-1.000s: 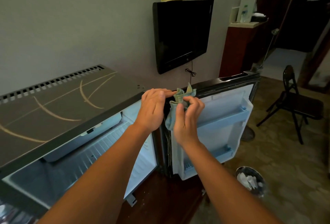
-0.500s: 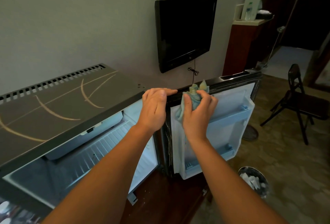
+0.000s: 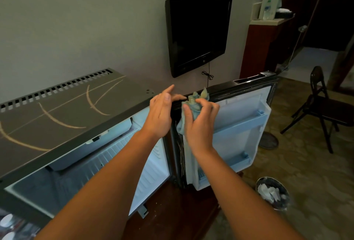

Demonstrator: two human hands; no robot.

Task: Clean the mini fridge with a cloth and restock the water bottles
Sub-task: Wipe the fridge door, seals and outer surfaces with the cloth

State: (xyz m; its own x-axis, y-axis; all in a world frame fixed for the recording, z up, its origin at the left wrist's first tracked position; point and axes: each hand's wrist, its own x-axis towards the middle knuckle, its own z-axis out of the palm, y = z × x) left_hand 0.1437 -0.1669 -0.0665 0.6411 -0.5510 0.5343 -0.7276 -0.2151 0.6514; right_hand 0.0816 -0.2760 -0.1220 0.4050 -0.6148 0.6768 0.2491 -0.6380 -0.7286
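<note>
Head view — right hand (image 3: 199, 125) pinches the cloth (image 3: 195, 99), partly hiding it; left hand (image 3: 161, 114) spread.

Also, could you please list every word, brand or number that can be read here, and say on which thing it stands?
No text here is readable.
On the television: a small mark on the lower frame, too small to read.
On the white card: blue print, blurred.
On the mini fridge and the cloth: no lettering visible.
</note>
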